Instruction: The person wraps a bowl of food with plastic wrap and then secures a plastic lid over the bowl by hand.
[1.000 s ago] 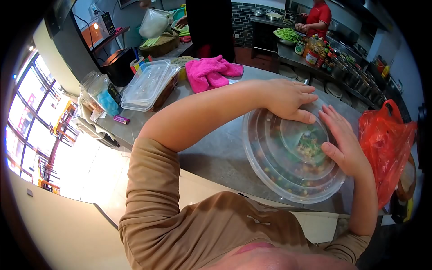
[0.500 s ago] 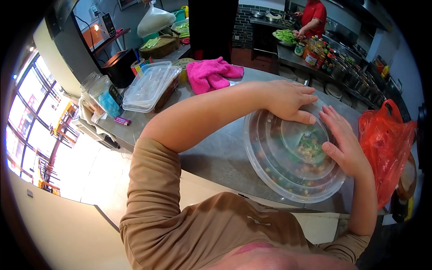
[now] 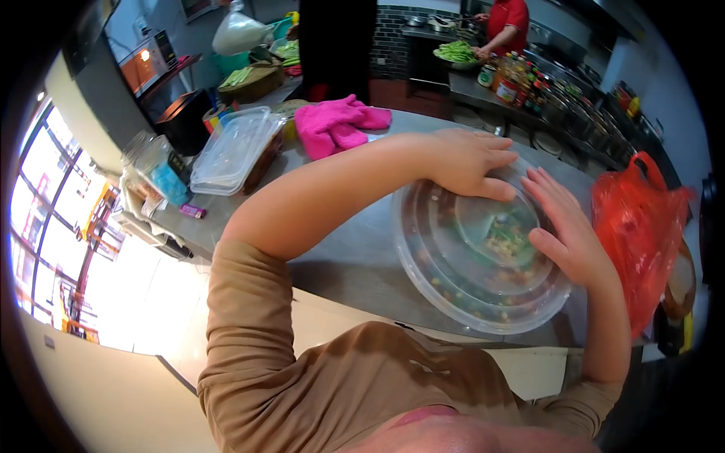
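A round clear plastic lid [image 3: 453, 264] covers a large bowl on the grey counter, and chopped green and pale food shows blurrily through it. My left hand [image 3: 472, 162] reaches across and lies flat on the far edge of the lid, fingers pointing right. On the lid's right side rests my right hand [image 3: 563, 226], its fingers stretched out and its thumb apart. Neither hand is wrapped round anything. A red plastic bag [image 3: 638, 234] stands just right of my right hand.
On the grey counter [image 3: 340, 249] lie a pink cloth [image 3: 332, 128], plastic containers [image 3: 234, 151], jars [image 3: 162, 170] and a purple lighter [image 3: 192, 211]. A person in black stands beyond it; a person in red [image 3: 507, 26] is near sauce bottles [image 3: 513, 79].
The whole view has shifted, so the counter and background sit slightly further left. Both hands keep their places on the lid. The person in red has lowered an arm toward the greens.
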